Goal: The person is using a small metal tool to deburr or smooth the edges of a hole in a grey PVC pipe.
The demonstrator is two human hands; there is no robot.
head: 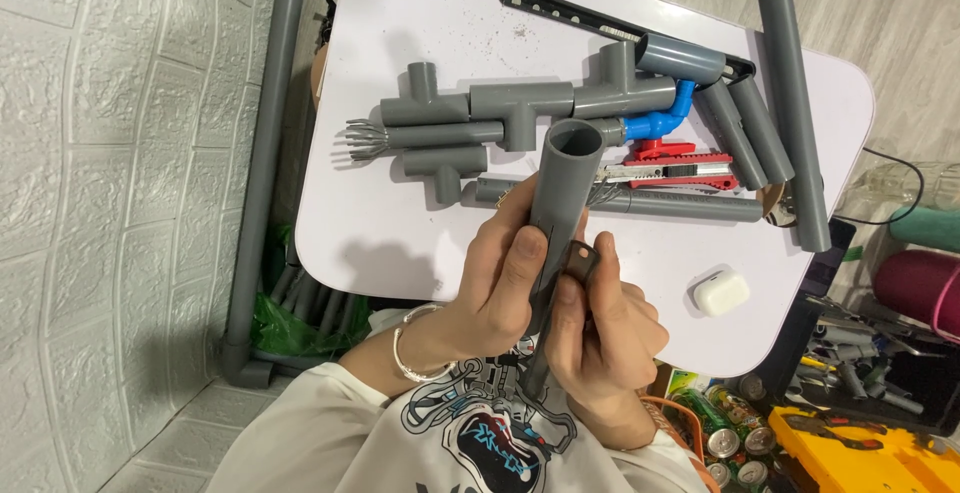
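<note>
My left hand [497,278] grips a grey plastic pipe [560,188] held upright, its open end facing the camera. My right hand [605,338] presses a small dark grey piece with a hole [580,258] against the side of that pipe. Both hands hover over the near edge of a white table [400,223]. A silver bracelet [405,348] is on my left wrist.
On the table lie several grey pipe tees and pipes [520,103], a pipe cut into prongs [370,138], a blue elbow [665,118], a red utility knife [675,163], a black perforated strip [570,13] and a white earbud case [720,291]. Cans [735,438] and a yellow toolbox [860,458] sit at lower right.
</note>
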